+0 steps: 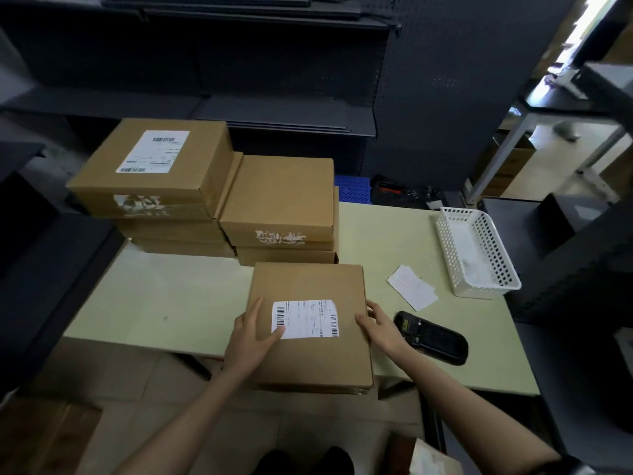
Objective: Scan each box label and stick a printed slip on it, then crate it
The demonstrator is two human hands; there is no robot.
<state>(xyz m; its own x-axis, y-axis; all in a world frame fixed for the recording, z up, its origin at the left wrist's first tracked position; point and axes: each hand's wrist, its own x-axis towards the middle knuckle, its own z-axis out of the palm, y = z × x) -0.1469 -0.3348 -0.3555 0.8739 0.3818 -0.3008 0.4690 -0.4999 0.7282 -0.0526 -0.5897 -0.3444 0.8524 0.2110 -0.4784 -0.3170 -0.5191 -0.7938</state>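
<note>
- On my feed, the box lies flat at the near edge of the table, overhanging it, between both hands.
- My left hand rests flat on the lid, fingers straight, touching the left end of the label.
- My right hand grips the box's right edge, thumb on top, fingers curled round the side.
- The scanner lies just beside that hand.

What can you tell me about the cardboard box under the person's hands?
The cardboard box is flat, squarish, plain brown and closed, lying level on the pale table with its near edge overhanging the table's front. A white printed label with barcodes sits on its top. The left hand lies flat on the top, a fingertip on the label; the right hand grips its right edge.
</note>
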